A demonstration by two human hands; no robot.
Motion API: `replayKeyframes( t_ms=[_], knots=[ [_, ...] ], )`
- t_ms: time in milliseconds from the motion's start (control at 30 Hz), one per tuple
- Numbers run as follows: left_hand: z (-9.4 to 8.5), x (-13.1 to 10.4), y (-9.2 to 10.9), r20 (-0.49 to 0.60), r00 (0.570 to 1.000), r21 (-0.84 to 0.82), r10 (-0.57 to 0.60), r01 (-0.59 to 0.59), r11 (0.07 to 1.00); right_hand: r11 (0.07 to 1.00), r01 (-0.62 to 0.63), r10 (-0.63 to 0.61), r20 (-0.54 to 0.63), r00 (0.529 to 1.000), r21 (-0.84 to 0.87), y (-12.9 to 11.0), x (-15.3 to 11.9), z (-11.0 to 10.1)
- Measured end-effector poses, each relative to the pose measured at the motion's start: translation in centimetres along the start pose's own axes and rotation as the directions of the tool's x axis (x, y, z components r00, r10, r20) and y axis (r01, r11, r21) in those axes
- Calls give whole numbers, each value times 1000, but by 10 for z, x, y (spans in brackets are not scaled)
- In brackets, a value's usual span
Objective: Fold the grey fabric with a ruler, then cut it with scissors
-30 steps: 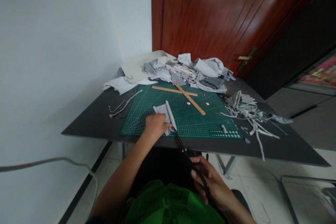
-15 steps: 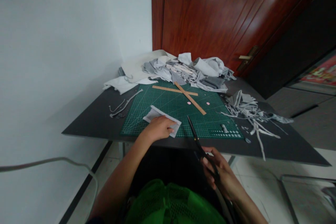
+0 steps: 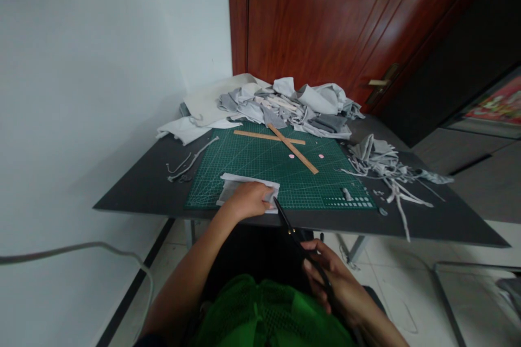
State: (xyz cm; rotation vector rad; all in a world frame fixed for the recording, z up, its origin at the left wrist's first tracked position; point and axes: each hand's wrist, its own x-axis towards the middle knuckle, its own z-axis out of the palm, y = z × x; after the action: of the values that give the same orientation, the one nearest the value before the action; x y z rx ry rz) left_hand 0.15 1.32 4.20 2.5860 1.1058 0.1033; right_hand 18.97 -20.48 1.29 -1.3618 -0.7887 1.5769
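Note:
A small light-grey piece of fabric (image 3: 230, 188) with a paler strip along its far edge lies at the front of the green cutting mat (image 3: 244, 158). My left hand (image 3: 251, 199) is closed on its right part, with thumb and fingers near the right edge. Black-handled scissors (image 3: 291, 231) are in my right hand (image 3: 328, 274), fingers wrapped round the handles just off the table's front edge. Their blades look nearly closed, and the tips reach the fabric's right edge beside my left fingertips. Whether the blades have the cloth between them I cannot tell.
Two wooden rulers (image 3: 293, 148) cross on the mat, near two small pink pieces (image 3: 321, 156). Heaped grey and white cloth (image 3: 285, 105) lines the back of the dark table (image 3: 134, 190). Fabric strips (image 3: 378, 160) pile up on the right; thin cords (image 3: 195, 160) lie left.
The scissors have moved left, their tips now at the fabric's right edge. My left hand has turned the fabric so its far edge runs straighter across. The view has shifted slightly.

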Motion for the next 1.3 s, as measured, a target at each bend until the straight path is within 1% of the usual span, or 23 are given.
replayKeyframes(
  t_ms=[167, 233, 333, 433, 500, 600, 700, 767, 833, 933, 1033, 1133, 1200, 1300],
  knots=[
    [1, -3, 0, 65, 996, -21, 66, -65, 998, 995, -70, 71, -14, 997, 66, -20, 7, -6],
    [4, -3, 2, 56, 997, -9, 58, -58, 998, 994, -76, 78, -28, 997, 74, -25, 12, -7],
    [10, 1, 6, -46, 996, 44, 73, -71, 997, 996, -49, 53, -56, 997, 73, -28, 21, -5],
    [17, 3, 11, -145, 978, 66, 151, -142, 988, 996, -19, 25, -79, 997, 82, -31, 31, -4],
    [24, -1, 16, -201, 963, 81, 182, -169, 982, 995, -18, 26, -81, 996, 97, -33, 37, -4],
    [39, -16, 23, -293, 941, 93, 170, -148, 985, 994, -19, 27, -71, 997, 112, -37, 44, -5],
    [58, -36, 28, -396, 911, 101, 113, -79, 992, 996, 2, 3, -56, 998, 88, -38, 45, -6],
    [68, -46, 28, -405, 901, 131, 154, -109, 985, 998, 28, -25, -44, 999, 56, -36, 42, -8],
    [74, -51, 25, -396, 898, 155, 193, -142, 978, 998, 57, -56, -31, 998, 29, -33, 36, -11],
    [78, -49, 20, -418, 889, 125, 186, -146, 981, 998, 59, -59, 10, 998, 10, -27, 23, -17],
    [78, -46, 17, -487, 857, 69, 166, -151, 986, 1000, 11, -11, 45, 999, -5, -21, 15, -21],
    [77, -46, 17, -564, 813, 32, 148, -157, 987, 999, -28, 30, 57, 998, -29, -19, 15, -22],
    [77, -47, 18, -596, 791, 23, 140, -157, 987, 999, -46, 47, 50, 998, -27, -22, 18, -22],
    [78, -49, 20, -591, 784, 78, 190, -178, 981, 998, -55, 55, 27, 998, 1, -30, 23, -19]
  ],
)
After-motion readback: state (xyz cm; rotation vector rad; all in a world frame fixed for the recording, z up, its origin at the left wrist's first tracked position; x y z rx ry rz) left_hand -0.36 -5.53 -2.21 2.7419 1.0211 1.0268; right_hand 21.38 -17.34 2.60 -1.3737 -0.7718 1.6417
